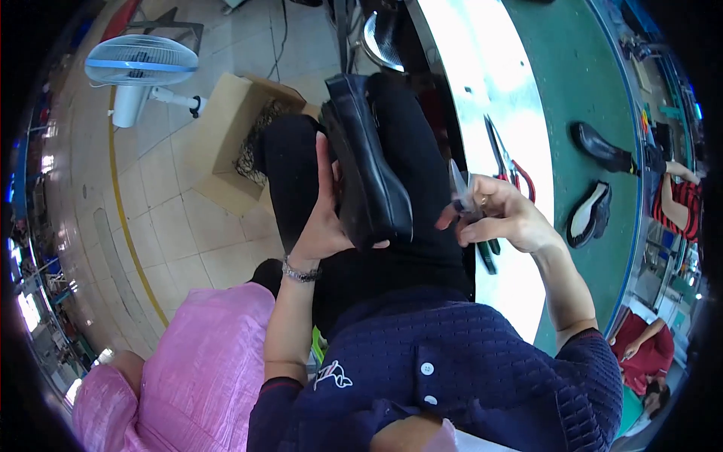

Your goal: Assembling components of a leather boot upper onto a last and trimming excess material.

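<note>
My left hand (322,230) is closed around a black leather shoe (367,166), held lengthwise over my lap. The thumb lies along its left side and fingertips show under its near end. To the right of the shoe, apart from it, my right hand (501,215) grips a small pointed tool (459,183) with a pale, shiny blade pointing away from me. My fingers cover most of its handle, so its exact kind is unclear. Beside that hand, red-handled scissors (497,147) lie on the metal worktop (482,53). A dark green handle (486,258) shows below the hand.
Two black shoes, one on its side (602,147) and one sole-up (590,215), lie on the green belt (557,83). An open carton (215,151) and a fan (139,68) stand left. Pink cloth (211,354) is close on my left; other people sit across the belt.
</note>
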Tool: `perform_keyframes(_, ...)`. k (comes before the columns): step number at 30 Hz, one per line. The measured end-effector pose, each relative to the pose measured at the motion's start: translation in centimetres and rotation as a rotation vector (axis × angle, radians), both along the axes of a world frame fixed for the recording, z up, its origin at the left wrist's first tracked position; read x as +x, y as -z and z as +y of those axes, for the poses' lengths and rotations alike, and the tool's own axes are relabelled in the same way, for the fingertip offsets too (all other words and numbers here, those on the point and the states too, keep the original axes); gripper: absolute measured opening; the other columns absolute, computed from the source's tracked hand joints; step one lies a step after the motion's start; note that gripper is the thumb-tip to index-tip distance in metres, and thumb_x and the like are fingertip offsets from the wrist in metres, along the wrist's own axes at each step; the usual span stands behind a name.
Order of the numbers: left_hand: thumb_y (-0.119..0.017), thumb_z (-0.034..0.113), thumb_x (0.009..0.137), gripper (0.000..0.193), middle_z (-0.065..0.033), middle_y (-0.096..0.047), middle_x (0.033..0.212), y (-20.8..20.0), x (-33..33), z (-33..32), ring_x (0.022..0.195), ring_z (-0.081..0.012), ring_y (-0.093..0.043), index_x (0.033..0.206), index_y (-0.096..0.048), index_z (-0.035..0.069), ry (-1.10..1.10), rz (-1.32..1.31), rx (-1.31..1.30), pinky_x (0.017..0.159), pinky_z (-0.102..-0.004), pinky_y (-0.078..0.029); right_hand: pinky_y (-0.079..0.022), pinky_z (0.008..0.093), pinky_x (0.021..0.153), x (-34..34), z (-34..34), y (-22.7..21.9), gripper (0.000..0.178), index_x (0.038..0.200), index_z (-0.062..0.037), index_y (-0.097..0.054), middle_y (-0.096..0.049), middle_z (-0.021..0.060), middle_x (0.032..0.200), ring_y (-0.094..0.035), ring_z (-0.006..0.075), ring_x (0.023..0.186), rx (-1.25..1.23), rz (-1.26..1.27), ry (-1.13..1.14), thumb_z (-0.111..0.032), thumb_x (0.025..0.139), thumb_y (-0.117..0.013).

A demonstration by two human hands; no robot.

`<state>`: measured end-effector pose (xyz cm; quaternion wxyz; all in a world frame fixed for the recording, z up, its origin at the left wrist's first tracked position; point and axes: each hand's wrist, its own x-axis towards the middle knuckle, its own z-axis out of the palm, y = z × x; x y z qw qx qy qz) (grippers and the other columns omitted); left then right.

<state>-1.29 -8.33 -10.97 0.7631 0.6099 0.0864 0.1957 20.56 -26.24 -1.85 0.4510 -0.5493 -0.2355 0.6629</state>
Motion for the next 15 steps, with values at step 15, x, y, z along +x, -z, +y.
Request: perform_keyframes(15,-0.073,0.063,0.074,0.098,-0.0074,-0.044,0.124,-1.0,0.1,1.0,0.115,-0.0160,-0.044,0.140,-0.023,0.011,-0.172,0.150,-0.353,0.101,-0.0312,-0.035,-0.045,0.0225,0.059,-3.2,2.9,0.0,0.046,0.091,0.0012,-0.069,-0.058,0.0005,0.062,-0.056,0.0077,0.056,-0.060,0.024,-0.254,-0.042,0.098,-0.054)
